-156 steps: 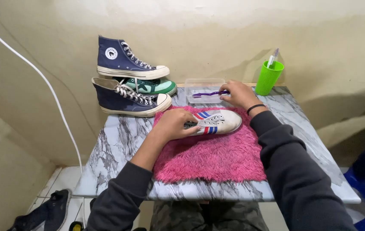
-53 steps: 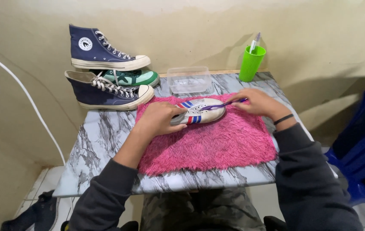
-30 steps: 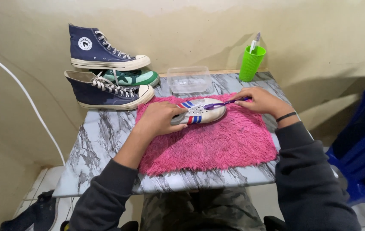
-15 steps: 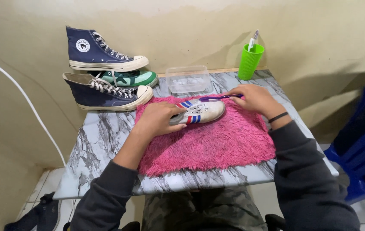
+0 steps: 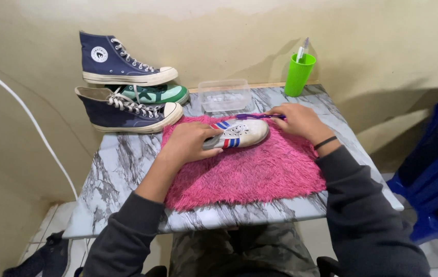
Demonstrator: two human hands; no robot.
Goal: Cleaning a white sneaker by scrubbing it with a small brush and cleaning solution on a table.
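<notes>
A small white shoe (image 5: 242, 134) with red and blue stripes lies on a shaggy pink mat (image 5: 250, 169) on the marble-patterned table (image 5: 126, 164). My left hand (image 5: 188, 143) grips the shoe's heel end and holds it down. My right hand (image 5: 296, 119) holds a purple toothbrush (image 5: 254, 116), whose head rests over the top of the shoe near the lace holes. A black band circles my right wrist.
A clear plastic tub (image 5: 224, 95) stands behind the mat. A green cup (image 5: 299, 74) with a brush in it is at the back right. Two navy high-top shoes (image 5: 126, 110) and a green shoe (image 5: 155, 94) are stacked back left. A blue plastic chair (image 5: 434, 179) stands right.
My right hand took the purple toothbrush from the clear tub and brought it to the shoe. In the last second the brush has slid left across the top of the shoe.
</notes>
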